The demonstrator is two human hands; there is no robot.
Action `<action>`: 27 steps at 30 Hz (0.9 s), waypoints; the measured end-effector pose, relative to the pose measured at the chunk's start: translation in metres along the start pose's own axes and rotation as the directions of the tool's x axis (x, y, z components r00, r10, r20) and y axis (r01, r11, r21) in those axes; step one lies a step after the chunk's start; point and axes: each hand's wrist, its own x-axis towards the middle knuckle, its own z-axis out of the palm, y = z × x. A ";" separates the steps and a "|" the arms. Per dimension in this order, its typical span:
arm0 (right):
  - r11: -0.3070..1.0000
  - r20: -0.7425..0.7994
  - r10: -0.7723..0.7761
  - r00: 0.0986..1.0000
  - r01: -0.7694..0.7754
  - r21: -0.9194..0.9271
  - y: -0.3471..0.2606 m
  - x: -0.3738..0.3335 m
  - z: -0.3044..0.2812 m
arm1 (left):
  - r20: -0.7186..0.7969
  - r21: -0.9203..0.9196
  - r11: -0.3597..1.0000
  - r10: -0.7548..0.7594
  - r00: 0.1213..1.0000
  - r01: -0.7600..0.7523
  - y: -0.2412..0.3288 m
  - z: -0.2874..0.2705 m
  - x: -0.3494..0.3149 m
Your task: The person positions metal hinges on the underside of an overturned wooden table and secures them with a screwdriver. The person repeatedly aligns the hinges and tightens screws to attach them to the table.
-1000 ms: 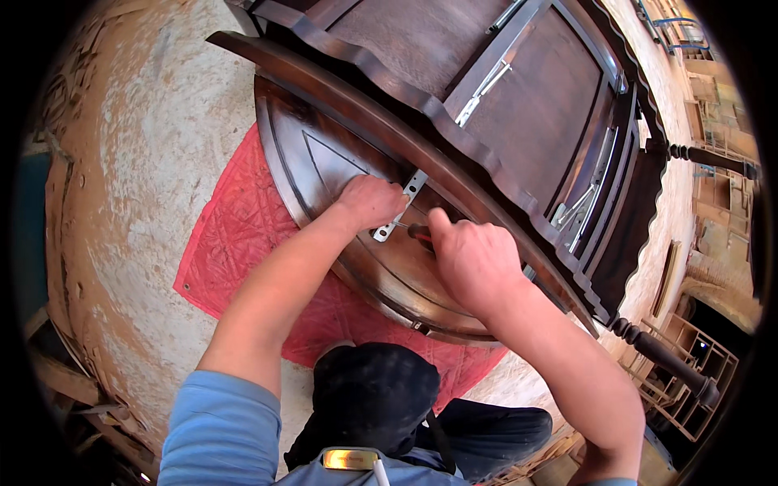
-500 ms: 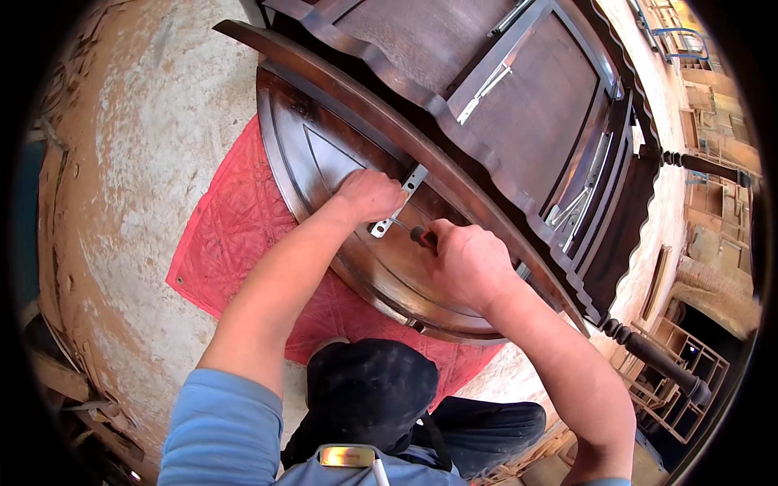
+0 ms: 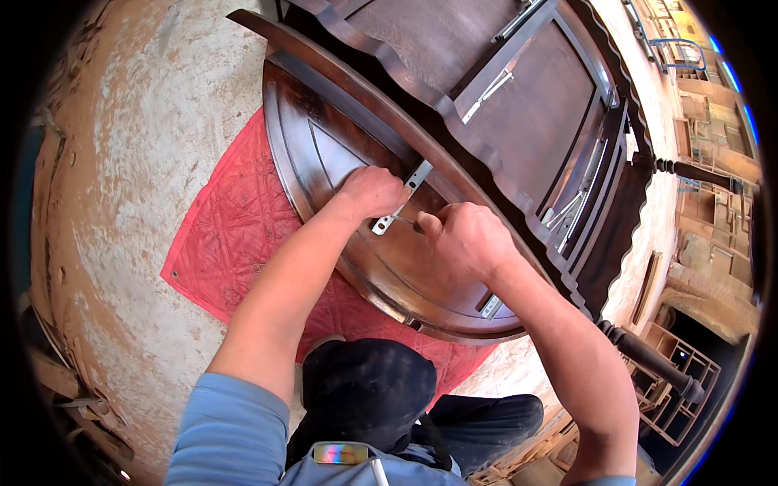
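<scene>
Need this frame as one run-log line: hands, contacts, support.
left hand: touching metal strip | right hand: holding screwdriver, shaft toward strip | strip: on curved wood panel | beneath panel: red quilted cloth

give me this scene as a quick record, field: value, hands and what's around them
left hand: over the middle of a perforated metal strip; fingertips hidden
right hand: gripping a screwdriver, shaft pointing toward the strip
work surface: curved-edged brown wooden panel
underneath: red quilted cloth
second strip: on the panel, near the right forearm
</scene>
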 end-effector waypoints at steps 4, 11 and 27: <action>0.844 0.012 -0.307 0.952 0.278 -0.459 0.001 -0.022 0.000 | 0.015 -0.048 0.999 -0.018 1.000 0.018 -0.006 0.001 0.000; 0.780 0.117 -0.431 0.895 0.435 -0.451 -0.015 -0.020 -0.002 | -0.101 -0.196 0.980 -0.035 0.994 0.015 -0.015 0.011 0.001; 0.493 0.118 -0.630 0.768 0.512 -0.703 0.005 -0.028 -0.002 | -0.156 -0.261 0.965 -0.040 0.987 -0.002 -0.023 0.018 -0.003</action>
